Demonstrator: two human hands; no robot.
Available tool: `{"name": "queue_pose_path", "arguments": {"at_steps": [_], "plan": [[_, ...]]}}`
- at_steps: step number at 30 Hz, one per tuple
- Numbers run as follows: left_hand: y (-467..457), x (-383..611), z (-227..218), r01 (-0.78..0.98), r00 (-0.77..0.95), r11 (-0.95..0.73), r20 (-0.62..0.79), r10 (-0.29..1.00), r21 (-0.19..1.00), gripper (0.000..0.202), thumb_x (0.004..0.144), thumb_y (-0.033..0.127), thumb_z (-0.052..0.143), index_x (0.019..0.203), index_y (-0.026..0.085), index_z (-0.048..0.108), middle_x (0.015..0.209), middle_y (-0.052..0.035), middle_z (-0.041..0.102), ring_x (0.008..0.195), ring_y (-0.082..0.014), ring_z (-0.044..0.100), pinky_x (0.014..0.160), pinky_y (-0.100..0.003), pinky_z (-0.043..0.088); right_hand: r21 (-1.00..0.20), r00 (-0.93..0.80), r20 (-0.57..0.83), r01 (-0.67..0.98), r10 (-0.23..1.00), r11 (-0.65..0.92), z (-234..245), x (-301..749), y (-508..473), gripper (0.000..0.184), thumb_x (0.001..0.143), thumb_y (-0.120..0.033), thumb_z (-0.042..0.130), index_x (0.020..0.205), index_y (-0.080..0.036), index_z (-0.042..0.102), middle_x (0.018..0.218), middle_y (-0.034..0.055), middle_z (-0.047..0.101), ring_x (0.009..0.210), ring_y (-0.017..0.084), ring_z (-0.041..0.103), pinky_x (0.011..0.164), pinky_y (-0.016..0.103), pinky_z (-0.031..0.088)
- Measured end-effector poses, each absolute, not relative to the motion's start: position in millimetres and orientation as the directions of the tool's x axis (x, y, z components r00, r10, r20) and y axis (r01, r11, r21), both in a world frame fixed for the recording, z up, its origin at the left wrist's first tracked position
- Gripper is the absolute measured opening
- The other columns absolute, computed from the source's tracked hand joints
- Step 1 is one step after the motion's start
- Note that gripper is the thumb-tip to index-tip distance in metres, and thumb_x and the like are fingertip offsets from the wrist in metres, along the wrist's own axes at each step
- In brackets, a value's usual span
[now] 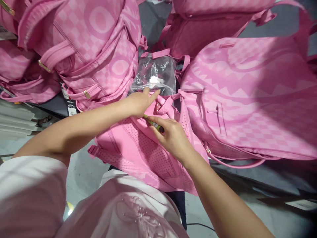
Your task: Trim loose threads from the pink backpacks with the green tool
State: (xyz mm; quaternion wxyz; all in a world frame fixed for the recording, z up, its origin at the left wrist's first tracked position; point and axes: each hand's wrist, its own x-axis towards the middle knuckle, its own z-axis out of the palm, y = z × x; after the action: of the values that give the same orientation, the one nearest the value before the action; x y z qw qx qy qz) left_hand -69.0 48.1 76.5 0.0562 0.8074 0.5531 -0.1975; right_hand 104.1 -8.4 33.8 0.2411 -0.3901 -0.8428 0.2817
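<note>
A pink backpack (155, 148) lies with its dotted, padded back panel and straps facing up, close against my body. My left hand (138, 102) is at its top edge beside the carry handle (165, 106). Two of its fingers stick out, while the nearer ones are bent down and seem to pinch the fabric; their tips are hidden. In my right hand (172, 134) is a small slim green tool with a dark end (156, 125). Its tip points at my left fingers and meets the fabric there. What kind of tool it is, I cannot make out.
Beyond the hands sits a clear plastic bag (156, 71) with dark contents. Stacked pink checkered backpacks (99, 36) rise on the left. A large pink backpack with a toothed print (257, 96) lies to the right, another (205, 33) behind it. A cable (200, 225) crosses the floor.
</note>
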Motion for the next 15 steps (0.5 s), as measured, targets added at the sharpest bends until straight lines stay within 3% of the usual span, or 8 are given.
{"name": "queue_pose_path", "arguments": {"at_steps": [3, 12, 15], "plan": [[48.0, -68.6, 77.4, 0.915, 0.311, -0.381, -0.373, 0.874, -0.131, 0.107, 0.082, 0.019, 0.071, 0.162, 0.018, 0.000, 0.146, -0.0251, 0.039, 0.112, -0.0352, 0.065, 0.087, -0.037, 0.054, -0.638, -0.578, 0.169, 0.553, 0.798, 0.536, 35.0, 104.5, -8.7, 0.031, 0.094, -0.014, 0.060, 0.122, -0.015, 0.072, 0.106, 0.0079, 0.079, 0.087, 0.022, 0.075, 0.087, 0.032, 0.055], [48.6, -70.1, 74.0, 0.914, 0.313, -0.384, -0.375, 0.873, -0.130, 0.108, 0.082, 0.025, 0.071, 0.162, 0.018, 0.000, 0.145, -0.0246, 0.039, 0.108, -0.0340, 0.066, 0.084, -0.036, 0.052, -0.602, -0.596, 0.220, 0.540, 0.772, 0.589, 32.1, 98.7, -12.6, 0.032, 0.093, -0.007, 0.059, 0.122, -0.013, 0.070, 0.113, 0.0091, 0.077, 0.098, 0.026, 0.075, 0.088, 0.036, 0.056], [48.6, -70.1, 74.1, 0.914, 0.306, -0.381, -0.381, 0.873, -0.140, 0.107, 0.082, 0.022, 0.070, 0.162, 0.018, -0.001, 0.145, -0.0243, 0.039, 0.108, -0.0330, 0.066, 0.083, -0.036, 0.052, -0.539, -0.588, 0.191, 0.606, 0.786, 0.585, 35.0, 98.9, -14.8, 0.031, 0.096, -0.011, 0.057, 0.123, -0.014, 0.070, 0.108, 0.0087, 0.079, 0.092, 0.026, 0.077, 0.085, 0.037, 0.056]]}}
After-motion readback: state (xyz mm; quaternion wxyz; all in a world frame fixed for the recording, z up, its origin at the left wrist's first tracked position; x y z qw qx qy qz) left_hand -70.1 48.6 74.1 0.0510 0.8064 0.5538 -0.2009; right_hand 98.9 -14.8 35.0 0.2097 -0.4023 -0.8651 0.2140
